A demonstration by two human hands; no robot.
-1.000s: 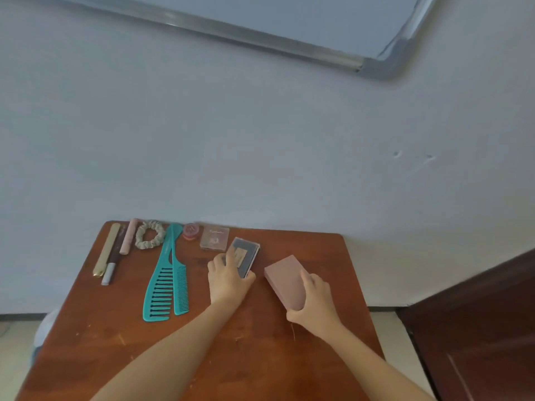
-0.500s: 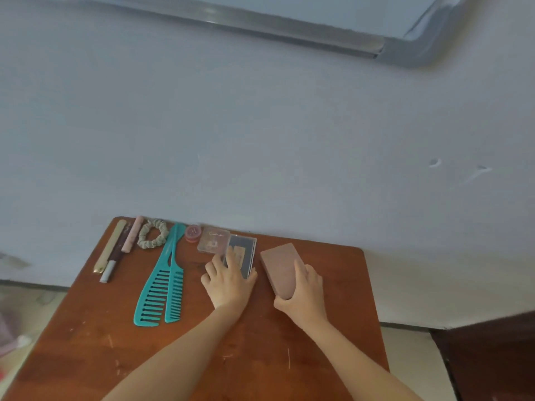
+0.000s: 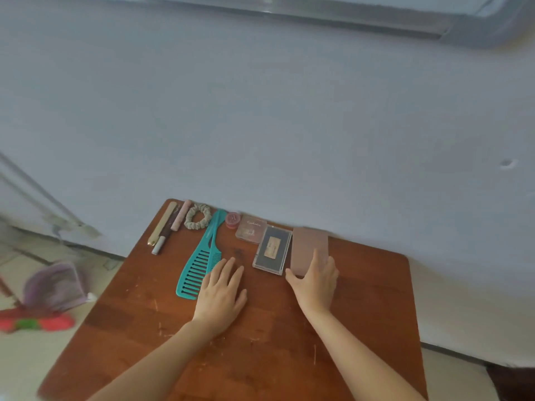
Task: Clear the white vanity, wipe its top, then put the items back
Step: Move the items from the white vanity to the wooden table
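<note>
On the brown wooden table (image 3: pixel 370 299), a row of items runs along the wall edge. From the left these are thin tubes (image 3: pixel 166 227), a scrunchie (image 3: pixel 197 216), two teal combs (image 3: pixel 199 261), a small red jar (image 3: pixel 233 219), a clear compact (image 3: pixel 251 228), a dark palette (image 3: pixel 272 250) and a pink box (image 3: pixel 308 244). My left hand (image 3: pixel 223 290) lies flat on the bare wood beside the combs, holding nothing. My right hand (image 3: pixel 317 280) holds the near end of the pink box, thumb at its left side and fingers over its top.
A pale wall rises directly behind the table, with a metal-framed board (image 3: pixel 434 27) high up. On the floor to the left sits a blurred purple and red object (image 3: pixel 52 287). The table's near half and right side hold nothing.
My left hand has let go of the dark palette and drawn back onto the wood. My right hand has slid the pink box up toward the wall, straight beside the palette.
</note>
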